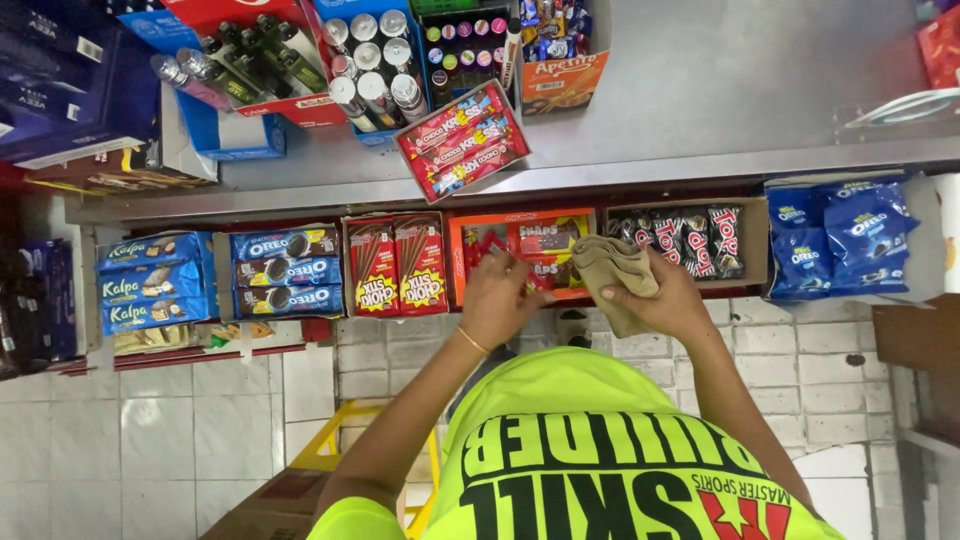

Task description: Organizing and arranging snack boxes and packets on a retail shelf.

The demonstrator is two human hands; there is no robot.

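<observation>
My left hand (497,293) reaches into an orange display box (456,262) of red snack packets (548,236), fingers curled on the packets; whether it grips one I cannot tell. A thin bangle sits on that wrist. My right hand (662,298) holds a folded tan cloth (612,272) just in front of a cardboard box of dark snack packs (690,240). I wear a bright yellow-green shirt (580,450).
The shelf row also holds blue wafer packs (150,283), blue cookie packs (287,272), red stick-snack boxes (397,265) and blue cookie bags (838,235). On the steel counter (720,80) above stand bottle boxes (250,60), cans (370,60) and a red wafer box (462,143). Below are a tiled floor and a yellow stool (330,450).
</observation>
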